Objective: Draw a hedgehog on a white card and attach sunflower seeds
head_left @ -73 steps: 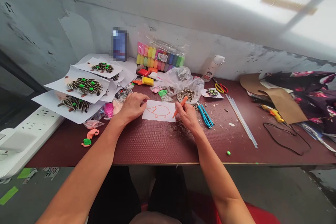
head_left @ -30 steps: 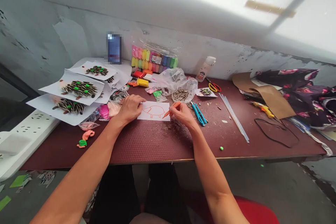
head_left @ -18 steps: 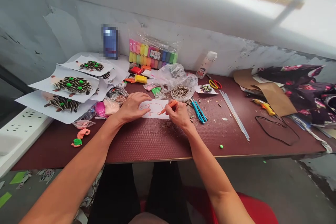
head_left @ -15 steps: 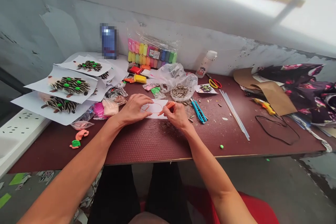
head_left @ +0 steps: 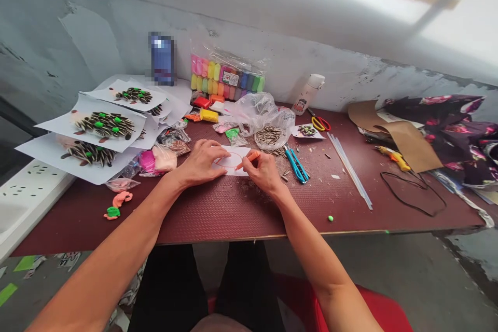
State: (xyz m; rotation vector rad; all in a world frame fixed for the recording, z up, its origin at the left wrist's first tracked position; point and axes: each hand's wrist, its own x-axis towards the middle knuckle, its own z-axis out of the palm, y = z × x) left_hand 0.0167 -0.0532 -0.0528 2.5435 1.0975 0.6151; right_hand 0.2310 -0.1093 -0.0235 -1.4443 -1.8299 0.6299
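A small white paper (head_left: 243, 153) with a curved orange outline drawn on it lies on the dark red table. My left hand (head_left: 204, 162) rests over the paper's left part, fingers stretched and thumb apart, pressing it flat. In my right hand (head_left: 264, 171) an orange pen (head_left: 253, 156) is pinched, its tip down at the right end of the outline. Just right of that hand lies a teal utility knife (head_left: 296, 164). Behind the paper, sunflower seeds (head_left: 269, 135) fill a clear plastic bag (head_left: 257, 106).
Paper sheets (head_left: 50, 116) with seed hedgehogs are stacked at left, beside a white power strip (head_left: 29, 189). Coloured clay packs (head_left: 227, 79), a bottle (head_left: 307, 94) and scissors (head_left: 321, 123) stand or lie behind. Glue sticks (head_left: 350, 171) and a yellow glue gun (head_left: 395, 158) are at right.
The orange line along the outline's lower side appears longer. My right hand keeps the pen near the paper's right part; my left hand stays on the paper, and the view has shifted slightly.
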